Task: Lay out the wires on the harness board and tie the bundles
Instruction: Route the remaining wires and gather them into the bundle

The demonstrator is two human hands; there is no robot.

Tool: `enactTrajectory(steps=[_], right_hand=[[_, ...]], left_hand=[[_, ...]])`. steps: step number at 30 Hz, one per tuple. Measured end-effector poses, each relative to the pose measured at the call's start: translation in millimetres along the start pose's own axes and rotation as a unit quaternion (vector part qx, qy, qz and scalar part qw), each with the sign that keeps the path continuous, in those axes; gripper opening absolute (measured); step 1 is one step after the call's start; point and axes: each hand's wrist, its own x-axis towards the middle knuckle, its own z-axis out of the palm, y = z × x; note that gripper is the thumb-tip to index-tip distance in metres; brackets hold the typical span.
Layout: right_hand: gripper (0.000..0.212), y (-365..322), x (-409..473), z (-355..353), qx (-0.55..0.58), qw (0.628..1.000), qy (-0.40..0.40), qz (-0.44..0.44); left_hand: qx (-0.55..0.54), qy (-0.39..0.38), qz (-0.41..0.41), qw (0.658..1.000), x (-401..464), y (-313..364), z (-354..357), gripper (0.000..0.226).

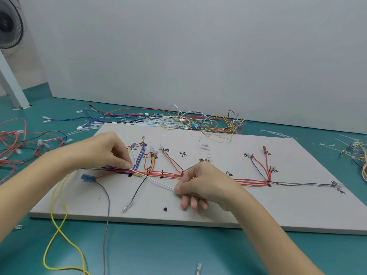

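The white wire (156, 182) ran taut and slantwise across the harness board (228, 213), from the bundle of red and blue wires (123, 169) near the board's left edge down toward its near edge. The left hand (103, 151) was curled over that bundle, fingertips pinching it where the white wire left the pack. The right hand (204, 183) had thumb and forefinger closed on the white wire's lower stretch, the other fingers hanging loose toward the board. So the wire's long axis lay between the two grips, upper end left, lower end right, and the red trunk (252, 182) it seemed meant to join ran along the board just beyond the right hand. To my eye, the right hand was the nearer one to swing the wire up against that trunk, with the left acting as anchor.
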Motion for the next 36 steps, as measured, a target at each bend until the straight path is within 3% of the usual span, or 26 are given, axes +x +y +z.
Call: enactTrajectory(steps=[12,17,20,24,27,32,36], right_hand=[[0.010,-1,-6,-25,-0.063,0.998,0.029,0.000],[0.011,1,-10,-38,-0.097,0.995,0.012,0.022],[0.013,3,-10,-42,-0.115,0.992,0.036,0.039],[0.015,9,-15,-57,-0.126,0.988,0.073,0.056],[0.019,13,-20,-69,-0.132,0.985,0.094,0.065],[0.034,23,-23,-79,-0.126,0.978,0.145,0.086],[0.020,27,-27,-86,-0.096,0.978,0.171,0.078]], left_hand=[[-0.034,-0.016,-0.018,0.999,-2,0,-1,0.017],[-0.082,0.021,0.029,0.996,-8,14,11,0.045],[-0.053,0.066,0.064,0.994,-8,29,28,0.048],[-0.003,0.127,0.184,0.975,-7,57,55,0.021],[0.024,0.119,0.233,0.965,0,73,74,0.012],[0.086,0.073,0.247,0.963,13,98,95,0.024],[0.124,0.068,0.255,0.957,18,115,106,0.030]])
